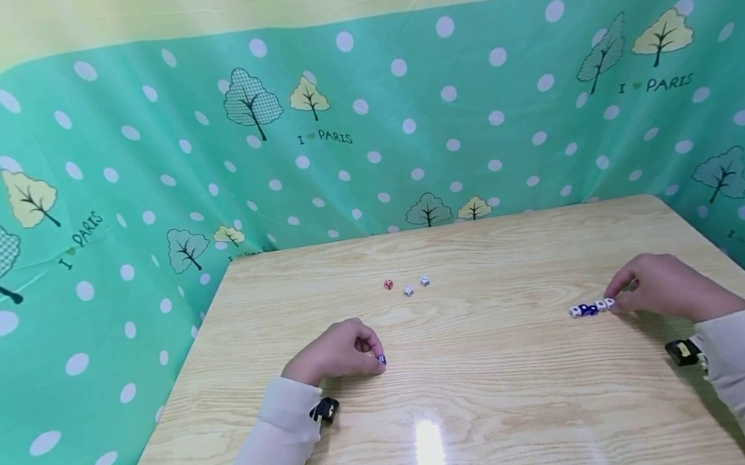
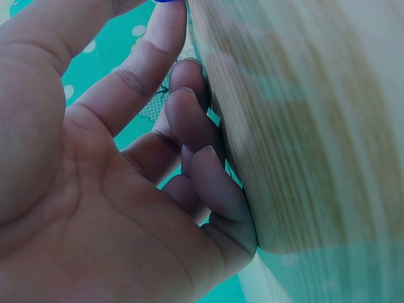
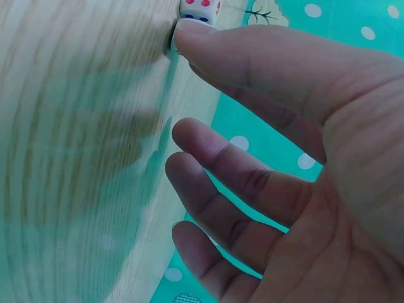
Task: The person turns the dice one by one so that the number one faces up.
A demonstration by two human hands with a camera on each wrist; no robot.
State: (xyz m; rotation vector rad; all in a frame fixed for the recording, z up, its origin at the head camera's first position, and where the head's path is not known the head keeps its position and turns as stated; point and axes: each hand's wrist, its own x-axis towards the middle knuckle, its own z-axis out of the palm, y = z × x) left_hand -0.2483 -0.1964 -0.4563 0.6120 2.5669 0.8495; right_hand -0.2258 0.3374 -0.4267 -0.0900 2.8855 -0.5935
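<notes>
Between thumb and index finger my left hand (image 1: 342,350) pinches a small blue die (image 1: 381,359) just above or on the table. In the left wrist view only a blue sliver of it shows at the top edge, and the other fingers curl loosely. At the right, a short row of white and blue dice (image 1: 587,309) lies on the table. My right hand (image 1: 669,287) pinches the white die at the row's right end. The right wrist view shows a white die with red dots (image 3: 201,7) beside the thumb (image 3: 221,47).
Toward the back middle of the wooden table (image 1: 492,389) lie a red die (image 1: 389,284) and two white dice (image 1: 408,290). A green dotted curtain (image 1: 408,126) stands behind the table and along its sides.
</notes>
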